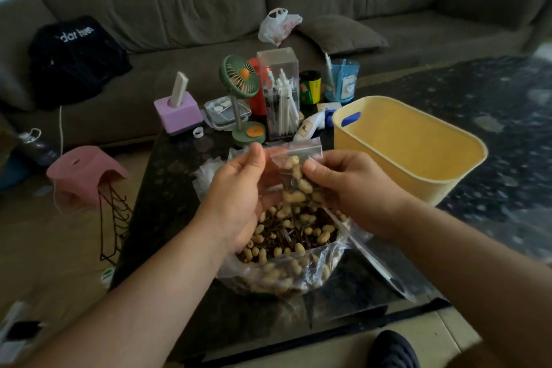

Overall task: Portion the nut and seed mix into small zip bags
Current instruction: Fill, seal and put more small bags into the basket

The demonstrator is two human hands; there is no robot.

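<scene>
A small clear zip bag [294,172], partly filled with peanuts and seeds, hangs upright above a large open plastic bag of nut and seed mix [286,251] on the dark table. My right hand [346,188] grips the small bag's right side, thumb pressed on its front. My left hand [239,191] is beside the bag's left edge, thumb raised near its open mouth, fingers curled toward the bag; whether they pinch it is hidden. A heap of empty small clear bags [207,172] lies behind my left hand.
A yellow plastic tub [418,170] stands at the right of the dark glossy table [167,188]. Behind the hands are a green desk fan [240,81], a clear pen box [280,98], a purple block, and cups. A grey sofa lies beyond; a pink stool stands left.
</scene>
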